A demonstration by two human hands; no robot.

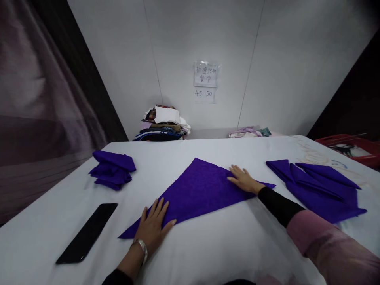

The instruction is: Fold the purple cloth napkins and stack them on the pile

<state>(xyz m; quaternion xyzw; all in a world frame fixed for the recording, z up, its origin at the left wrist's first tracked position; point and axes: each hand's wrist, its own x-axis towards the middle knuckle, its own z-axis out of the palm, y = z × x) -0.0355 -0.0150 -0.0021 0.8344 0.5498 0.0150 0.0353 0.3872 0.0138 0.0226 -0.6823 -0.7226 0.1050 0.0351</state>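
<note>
A purple cloth [198, 190] lies flat on the white table as a triangle, its peak pointing away from me. My left hand [154, 223], a bracelet on its wrist, rests with spread fingers on the cloth's left part. On the right part lies my right hand [244, 180], palm down, fingers apart, near the upper right edge. Neither hand grips the fabric. To the left sits a crumpled stack of purple cloth [113, 170]. More purple cloth [323, 190], loosely folded, is spread at the right.
A black flat object [87, 233] lies at the left of the white table [208, 253]. Behind the table are piled clothes [164, 122] and more fabric [249, 132]. A red basket [347, 138] stands beyond the right edge. Paper signs [205, 75] hang on the wall.
</note>
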